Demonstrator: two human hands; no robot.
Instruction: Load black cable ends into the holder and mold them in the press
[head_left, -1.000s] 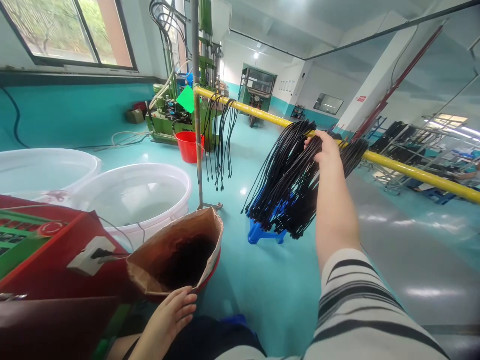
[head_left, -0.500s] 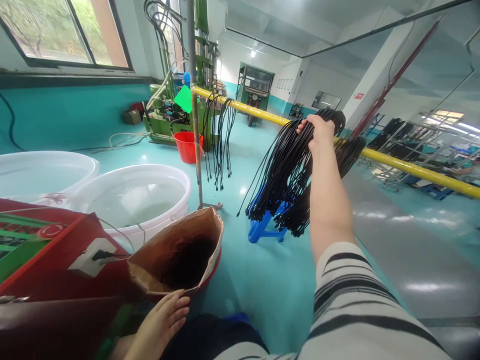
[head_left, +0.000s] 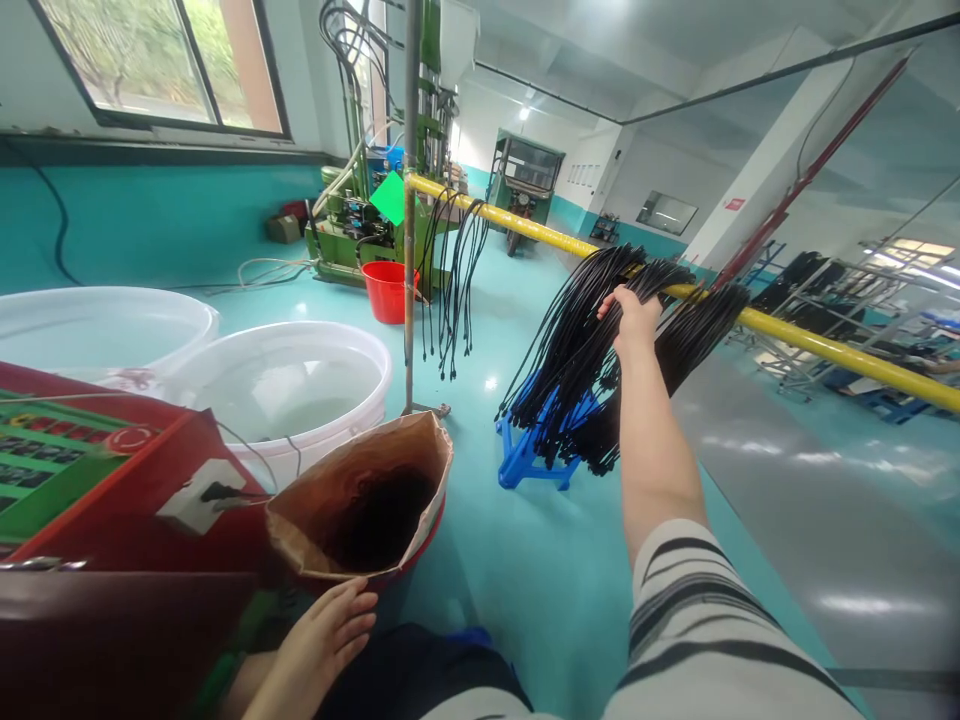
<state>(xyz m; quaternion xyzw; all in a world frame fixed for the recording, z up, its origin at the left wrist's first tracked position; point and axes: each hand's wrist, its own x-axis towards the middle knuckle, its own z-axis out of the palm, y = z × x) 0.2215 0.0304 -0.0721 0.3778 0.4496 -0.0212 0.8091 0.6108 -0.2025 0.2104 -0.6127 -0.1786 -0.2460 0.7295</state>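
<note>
My right hand (head_left: 632,318) is stretched out at the yellow pole, in front of a thick bunch of black cables (head_left: 577,345). The bunch hangs over the pole with small knobs at its lower ends. The hand lies against the strands just below the pole, its visible fingers loosely spread and not wrapped round them; part of the hand hides the rest. My left hand (head_left: 334,625) is open, fingers straight, its fingertips at the near rim of a brown paper bag (head_left: 311,535). The bag stands open in a red container, and its inside is dark.
The yellow pole (head_left: 825,350) runs across at chest height from an upright post (head_left: 409,300), with a few more cables near it. A blue stool (head_left: 517,460) stands below the bunch. White tubs (head_left: 337,430), a red control box (head_left: 172,450) and a red bucket (head_left: 388,290) are left.
My right hand has come down from the top of the cable bunch, which now lies lower on the pole. My left hand has stayed at the bag's rim. The view has shifted slightly.
</note>
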